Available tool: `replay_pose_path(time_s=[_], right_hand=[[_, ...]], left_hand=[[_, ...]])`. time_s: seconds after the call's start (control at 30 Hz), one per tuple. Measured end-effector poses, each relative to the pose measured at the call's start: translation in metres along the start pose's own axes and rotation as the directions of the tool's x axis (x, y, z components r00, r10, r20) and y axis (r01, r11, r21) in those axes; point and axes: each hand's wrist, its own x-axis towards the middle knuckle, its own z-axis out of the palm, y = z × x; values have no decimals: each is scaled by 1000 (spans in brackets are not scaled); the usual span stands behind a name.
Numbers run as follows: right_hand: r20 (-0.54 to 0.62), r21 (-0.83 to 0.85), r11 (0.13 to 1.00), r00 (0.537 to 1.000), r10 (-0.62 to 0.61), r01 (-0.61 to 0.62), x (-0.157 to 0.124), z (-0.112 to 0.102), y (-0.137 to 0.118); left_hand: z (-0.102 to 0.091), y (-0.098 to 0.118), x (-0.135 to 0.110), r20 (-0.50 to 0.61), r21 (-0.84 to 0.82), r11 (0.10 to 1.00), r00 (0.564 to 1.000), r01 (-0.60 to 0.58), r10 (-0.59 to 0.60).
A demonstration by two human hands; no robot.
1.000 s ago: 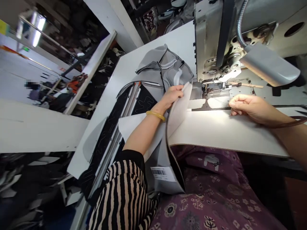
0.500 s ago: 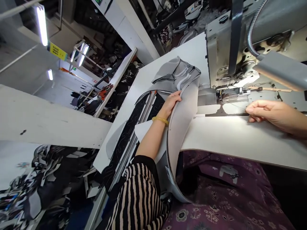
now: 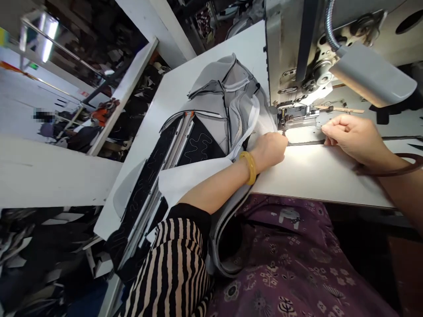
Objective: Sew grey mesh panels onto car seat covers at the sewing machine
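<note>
My left hand (image 3: 270, 150), yellow bangle at its wrist, is closed on the edge of a grey sewn fabric cover (image 3: 211, 103), just left of the needle area. Its fingertips are partly hidden. The cover has dark piped seams and white strips, and its lower part curves down over the table edge to my lap. Right of the sewing machine's presser foot (image 3: 283, 118), my right hand (image 3: 346, 134) is pinched shut at the thread, which is hardly visible now. A brown bangle circles that wrist.
A grey lamp (image 3: 375, 72) on a flexible metal neck lights the needle area. Black panels (image 3: 201, 143) with pale strips lie on the white table (image 3: 165, 94) at left. A wooden stick (image 3: 343, 109) lies behind the foot. Dark scraps (image 3: 36, 251) are heaped below left.
My left hand has moved right and nearer, bringing the cover's edge toward the needle; the cover has folded over. My right hand stays pinched near the foot. The view has shifted right.
</note>
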Motion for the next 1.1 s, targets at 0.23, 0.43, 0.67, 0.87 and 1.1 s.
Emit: replay_pose_path(time_s=[0.23,0.43,0.67,0.87,1.1], right_hand=[[-103,-198,979,992,-66,45,-2,0,-2],[-69,-189,980,995,-76,62,-6,1,0],[-79,-214,972,990,-115,96,-8,3,3],[-131,-227,970,984,-118,86,-7,2,4],[-204,-197,976,970,-131,90,-1,5,8]], left_hand=[[10,-8,-18,-32,19,997,997,-69,70],[35,-31,-27,-263,122,980,947,-158,185],[45,-35,-15,-275,59,974,935,-218,226],[39,-36,8,-242,11,968,939,-249,244],[38,-34,21,-258,-14,967,935,-256,244]])
